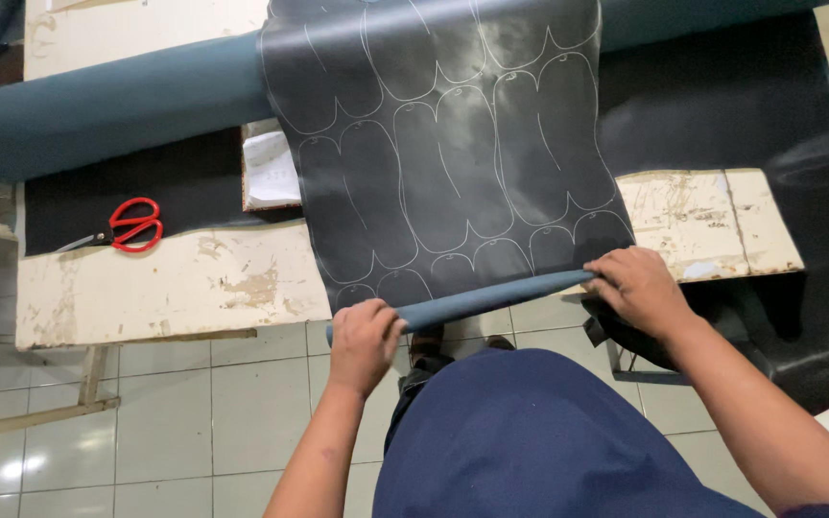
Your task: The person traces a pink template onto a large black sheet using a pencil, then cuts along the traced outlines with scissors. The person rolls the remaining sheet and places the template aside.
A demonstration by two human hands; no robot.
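Note:
A black leather-like sheet (453,163) with several white traced outlines lies over the table and hangs toward me. Its near edge is rolled into a narrow blue-grey tube (491,295). My left hand (365,341) grips the left end of that rolled edge. My right hand (637,288) grips its right end, fingers closed over it. The sheet comes off a big blue-grey roll (117,104) lying across the far side of the table.
Red-handled scissors (125,228) lie on black material at the left. The worn cream table (175,288) has a front edge near my hands. More black material (798,240) drapes off the right side. A paper pad (269,171) sits beside the sheet. White tiled floor below.

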